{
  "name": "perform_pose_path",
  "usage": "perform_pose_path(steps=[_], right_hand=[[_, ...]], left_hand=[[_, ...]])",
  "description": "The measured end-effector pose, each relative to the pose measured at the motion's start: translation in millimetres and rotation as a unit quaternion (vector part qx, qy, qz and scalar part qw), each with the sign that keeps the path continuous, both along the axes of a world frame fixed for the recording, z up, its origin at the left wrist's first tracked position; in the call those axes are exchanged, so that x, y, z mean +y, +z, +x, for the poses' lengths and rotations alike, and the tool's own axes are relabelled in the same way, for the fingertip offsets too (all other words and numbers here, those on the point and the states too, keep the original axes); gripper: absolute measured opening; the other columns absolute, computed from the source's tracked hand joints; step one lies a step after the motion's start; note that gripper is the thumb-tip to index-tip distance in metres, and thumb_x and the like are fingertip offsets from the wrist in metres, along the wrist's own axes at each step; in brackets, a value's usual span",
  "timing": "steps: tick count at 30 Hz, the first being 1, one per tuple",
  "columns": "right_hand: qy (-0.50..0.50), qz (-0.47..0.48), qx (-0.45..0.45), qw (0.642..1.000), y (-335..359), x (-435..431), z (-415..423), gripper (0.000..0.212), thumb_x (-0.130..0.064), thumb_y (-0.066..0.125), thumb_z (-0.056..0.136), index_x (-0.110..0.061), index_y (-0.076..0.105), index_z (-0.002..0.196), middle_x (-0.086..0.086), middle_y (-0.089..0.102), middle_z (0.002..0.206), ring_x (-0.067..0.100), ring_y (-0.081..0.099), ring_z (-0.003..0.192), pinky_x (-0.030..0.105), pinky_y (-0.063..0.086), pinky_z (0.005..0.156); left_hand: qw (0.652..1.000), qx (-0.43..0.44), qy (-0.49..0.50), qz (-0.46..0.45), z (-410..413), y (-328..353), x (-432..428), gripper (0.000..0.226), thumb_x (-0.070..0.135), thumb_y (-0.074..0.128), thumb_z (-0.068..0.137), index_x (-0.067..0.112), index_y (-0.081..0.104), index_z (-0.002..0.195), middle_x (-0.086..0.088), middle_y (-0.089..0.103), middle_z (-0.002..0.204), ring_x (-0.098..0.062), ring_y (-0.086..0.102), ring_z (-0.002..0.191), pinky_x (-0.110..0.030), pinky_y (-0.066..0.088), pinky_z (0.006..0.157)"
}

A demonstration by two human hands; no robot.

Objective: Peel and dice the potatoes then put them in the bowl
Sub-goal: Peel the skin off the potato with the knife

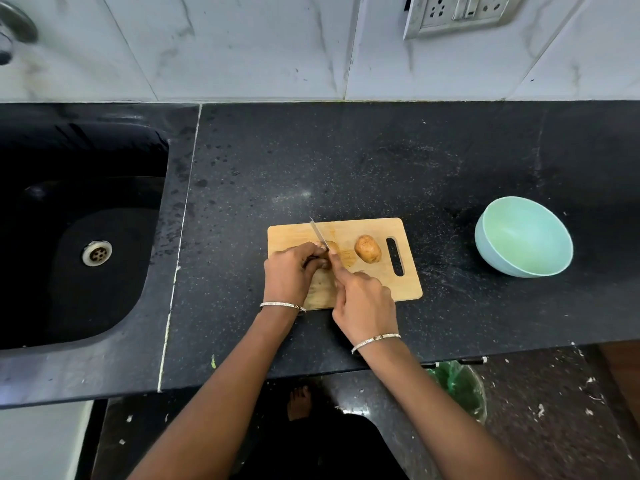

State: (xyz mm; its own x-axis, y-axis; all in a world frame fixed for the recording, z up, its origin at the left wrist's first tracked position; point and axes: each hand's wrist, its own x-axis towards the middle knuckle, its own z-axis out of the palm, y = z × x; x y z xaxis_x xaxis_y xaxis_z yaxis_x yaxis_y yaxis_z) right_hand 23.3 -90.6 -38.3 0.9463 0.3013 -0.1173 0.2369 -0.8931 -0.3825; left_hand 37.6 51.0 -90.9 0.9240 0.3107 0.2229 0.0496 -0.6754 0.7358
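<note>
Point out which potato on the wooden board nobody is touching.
The brown oval potato lying free beside the handle slot of the wooden board; the other potato is gripped under the left hand, against the steel knife.

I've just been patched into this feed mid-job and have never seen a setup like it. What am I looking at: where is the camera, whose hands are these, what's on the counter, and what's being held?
There is no machine here. A person works with two bare hands, and the one picture comes from a camera worn on their head, looking down at a black counter. On it lies a wooden cutting board. The left hand curls round the first potato, mostly hidden under its fingers. The right hand grips a knife, forefinger stretched along it, blade pointing away from the person. A second potato, still in its skin, lies on the board to the right. Further right stands an empty pale green bowl. A black sink is on the left.
</note>
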Motion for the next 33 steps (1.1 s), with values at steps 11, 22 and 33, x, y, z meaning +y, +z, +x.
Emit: perform_pose_path(steps=[11, 22, 33], right_hand=[[-0.007, -0.048, 0.024, 0.999, -7, -17, -30, 0.072, -0.02, 0.047, 0.098, -0.048, 0.011, 0.154, 0.003, 0.063, 0.096, 0.032, 0.066, 0.081, 0.043, 0.054, 0.071], [-0.025, 0.029, -0.036, 0.999, 12, -44, -54, 0.06, -0.022, 0.054, 0.096, -0.045, 0.036, 0.148, -0.006, 0.051, 0.065, 0.016, 0.053, 0.055, 0.035, 0.049, 0.052], [-0.015, -0.018, 0.016, 1.0, 14, -20, -37, 0.062, -0.028, 0.042, 0.101, -0.053, 0.014, 0.151, 0.0, 0.053, 0.083, 0.032, 0.063, 0.075, 0.045, 0.056, 0.067]], left_hand=[[0.999, -0.016, -0.007, -0.031, -1, -2, 1, 0.01, 0.022, 0.081, 0.076, 0.019, 0.075, 0.084, 0.013, 0.075, 0.082, -0.002, 0.07, 0.076, -0.03, 0.058, 0.071], [0.999, -0.031, -0.001, -0.024, -7, -3, 2, 0.019, 0.024, 0.084, 0.072, 0.016, 0.077, 0.087, 0.006, 0.075, 0.084, -0.008, 0.069, 0.072, -0.033, 0.059, 0.07], [1.0, -0.016, 0.005, -0.021, -8, -5, 2, 0.016, 0.025, 0.082, 0.074, 0.02, 0.077, 0.089, 0.008, 0.075, 0.084, -0.008, 0.07, 0.074, -0.034, 0.058, 0.069]])
